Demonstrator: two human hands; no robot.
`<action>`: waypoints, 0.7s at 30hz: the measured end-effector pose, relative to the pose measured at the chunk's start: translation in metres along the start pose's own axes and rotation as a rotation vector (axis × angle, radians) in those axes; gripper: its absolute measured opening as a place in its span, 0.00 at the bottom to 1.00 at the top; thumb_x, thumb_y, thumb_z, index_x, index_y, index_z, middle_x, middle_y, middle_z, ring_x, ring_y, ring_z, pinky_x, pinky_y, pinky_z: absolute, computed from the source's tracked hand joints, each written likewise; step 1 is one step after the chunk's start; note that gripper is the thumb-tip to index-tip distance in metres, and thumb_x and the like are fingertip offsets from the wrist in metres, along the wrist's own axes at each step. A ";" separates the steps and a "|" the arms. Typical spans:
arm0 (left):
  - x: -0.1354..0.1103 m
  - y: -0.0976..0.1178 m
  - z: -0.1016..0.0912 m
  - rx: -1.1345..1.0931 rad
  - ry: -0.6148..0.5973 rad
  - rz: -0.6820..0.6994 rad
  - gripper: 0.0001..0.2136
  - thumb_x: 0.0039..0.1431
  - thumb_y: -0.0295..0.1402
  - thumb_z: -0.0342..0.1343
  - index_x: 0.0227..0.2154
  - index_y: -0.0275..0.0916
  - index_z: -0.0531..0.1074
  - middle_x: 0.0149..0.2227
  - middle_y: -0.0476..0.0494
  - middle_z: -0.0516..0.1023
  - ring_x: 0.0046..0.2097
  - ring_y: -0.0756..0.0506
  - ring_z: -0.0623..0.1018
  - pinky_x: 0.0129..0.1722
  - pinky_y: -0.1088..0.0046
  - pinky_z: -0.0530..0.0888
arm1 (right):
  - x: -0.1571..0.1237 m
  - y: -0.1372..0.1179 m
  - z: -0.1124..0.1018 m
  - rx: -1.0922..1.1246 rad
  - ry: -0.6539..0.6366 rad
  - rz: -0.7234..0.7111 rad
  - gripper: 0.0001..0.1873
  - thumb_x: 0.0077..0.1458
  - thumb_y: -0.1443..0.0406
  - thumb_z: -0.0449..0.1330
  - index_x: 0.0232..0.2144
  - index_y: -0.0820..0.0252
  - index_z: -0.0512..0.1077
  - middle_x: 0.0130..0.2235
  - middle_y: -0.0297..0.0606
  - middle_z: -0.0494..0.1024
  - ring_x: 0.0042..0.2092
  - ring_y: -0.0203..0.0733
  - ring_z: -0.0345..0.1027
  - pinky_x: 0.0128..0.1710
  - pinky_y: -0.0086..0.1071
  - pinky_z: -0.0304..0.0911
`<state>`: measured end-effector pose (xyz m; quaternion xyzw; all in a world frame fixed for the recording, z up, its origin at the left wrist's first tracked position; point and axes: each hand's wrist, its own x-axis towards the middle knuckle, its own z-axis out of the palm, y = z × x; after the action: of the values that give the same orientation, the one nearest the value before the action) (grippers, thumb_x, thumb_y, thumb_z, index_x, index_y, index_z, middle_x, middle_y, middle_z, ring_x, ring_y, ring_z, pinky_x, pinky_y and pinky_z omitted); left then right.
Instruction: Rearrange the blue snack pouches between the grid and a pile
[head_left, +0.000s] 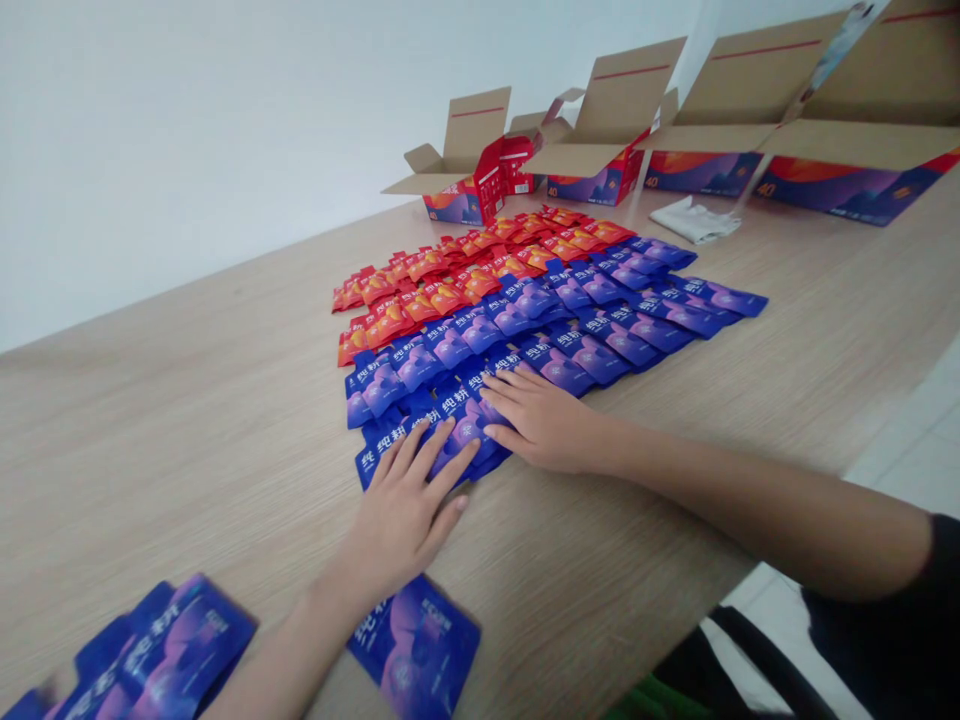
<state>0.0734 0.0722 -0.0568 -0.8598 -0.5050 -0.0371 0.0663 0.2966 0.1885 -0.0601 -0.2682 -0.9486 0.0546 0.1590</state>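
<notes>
Overlapping blue pouches [592, 357] lie in two rows across the table. My left hand [409, 505] rests with spread fingers on the left end of the nearest row. Beside it, my right hand [544, 420] lies flat, its fingers stretched over the same row's pouches. Neither hand grips anything. A single blue pouch [424, 650] sits under and beside my left wrist. More blue pouches [195, 640] are piled at the lower left, partly hidden by my left forearm. Beyond the blue rows are overlapping rows of red pouches [442, 295].
Open cardboard boxes stand along the far side: a small one [457, 205], a second [589, 188], a third [705, 172] and a large one [832, 190] at right. A folded white cloth or bag [694, 220] lies before them. The wooden table [187, 400] meets a pale wall.
</notes>
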 end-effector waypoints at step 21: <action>0.019 -0.001 -0.016 -0.190 0.140 -0.139 0.20 0.69 0.33 0.41 0.62 0.41 0.62 0.67 0.36 0.58 0.65 0.38 0.63 0.61 0.52 0.67 | 0.005 0.041 -0.042 0.202 0.196 0.074 0.21 0.67 0.63 0.46 0.51 0.63 0.75 0.59 0.47 0.72 0.61 0.48 0.64 0.62 0.45 0.58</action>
<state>0.0820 0.0863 -0.0384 -0.8206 -0.5515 -0.1489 0.0170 0.3269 0.2265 -0.0267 -0.2898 -0.9076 0.1291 0.2750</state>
